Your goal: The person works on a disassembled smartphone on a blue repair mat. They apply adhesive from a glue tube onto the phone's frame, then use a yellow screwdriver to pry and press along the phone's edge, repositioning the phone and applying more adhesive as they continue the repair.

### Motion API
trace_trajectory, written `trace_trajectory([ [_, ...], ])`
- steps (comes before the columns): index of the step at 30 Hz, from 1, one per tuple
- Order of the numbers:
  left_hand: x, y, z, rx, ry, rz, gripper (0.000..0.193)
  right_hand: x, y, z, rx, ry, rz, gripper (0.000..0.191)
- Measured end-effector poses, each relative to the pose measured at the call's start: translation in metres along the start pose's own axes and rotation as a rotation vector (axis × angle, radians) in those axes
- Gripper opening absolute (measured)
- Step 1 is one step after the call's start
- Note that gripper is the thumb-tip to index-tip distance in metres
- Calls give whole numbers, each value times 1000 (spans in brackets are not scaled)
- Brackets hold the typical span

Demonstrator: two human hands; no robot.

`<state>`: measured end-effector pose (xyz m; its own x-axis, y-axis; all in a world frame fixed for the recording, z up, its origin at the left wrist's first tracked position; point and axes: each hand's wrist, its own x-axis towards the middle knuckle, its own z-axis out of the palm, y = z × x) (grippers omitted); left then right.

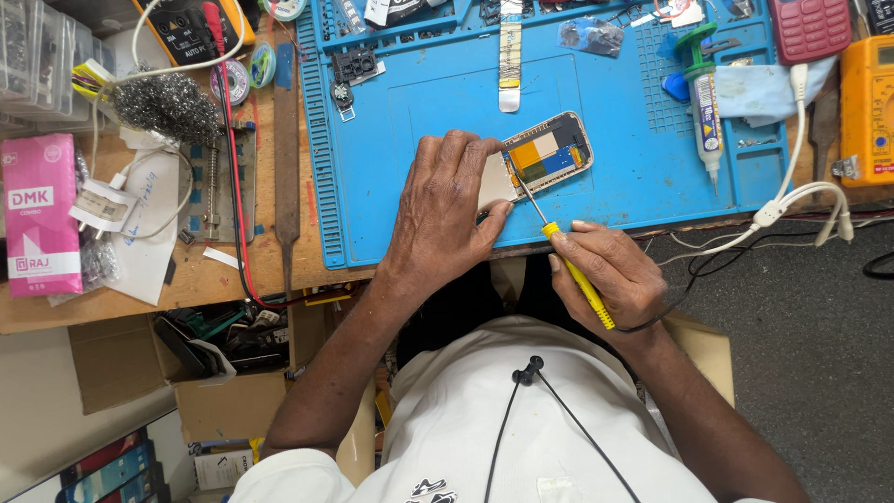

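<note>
pink rectangular box (39, 216) at bench's left edge, white-labelled syringe tube (708, 116) on blue mat's right

An electronics repair workbench: a blue silicone work mat (419, 102) on a wooden bench (279, 270), an orange multimeter (868, 107), and a ball of steel wool (168, 104).
</note>
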<state>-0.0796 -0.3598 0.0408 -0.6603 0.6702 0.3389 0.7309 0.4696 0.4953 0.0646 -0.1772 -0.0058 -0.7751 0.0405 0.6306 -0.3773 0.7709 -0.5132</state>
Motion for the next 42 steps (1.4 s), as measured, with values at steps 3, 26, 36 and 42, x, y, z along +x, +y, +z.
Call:
trace_trajectory([
  [3,1,0,1,7,-8,-3,59,1,1,1,-6,2,-16,36],
  [26,-1,1,0,0,5,6,59,6,-3,4,-26,15,-16,38],
  [36,0,1,1,-2,10,7,59,5,-2,4,-12,18,-21,38],
  [42,0,1,0,-6,5,5,59,6,-2,5,-6,22,-18,38],
])
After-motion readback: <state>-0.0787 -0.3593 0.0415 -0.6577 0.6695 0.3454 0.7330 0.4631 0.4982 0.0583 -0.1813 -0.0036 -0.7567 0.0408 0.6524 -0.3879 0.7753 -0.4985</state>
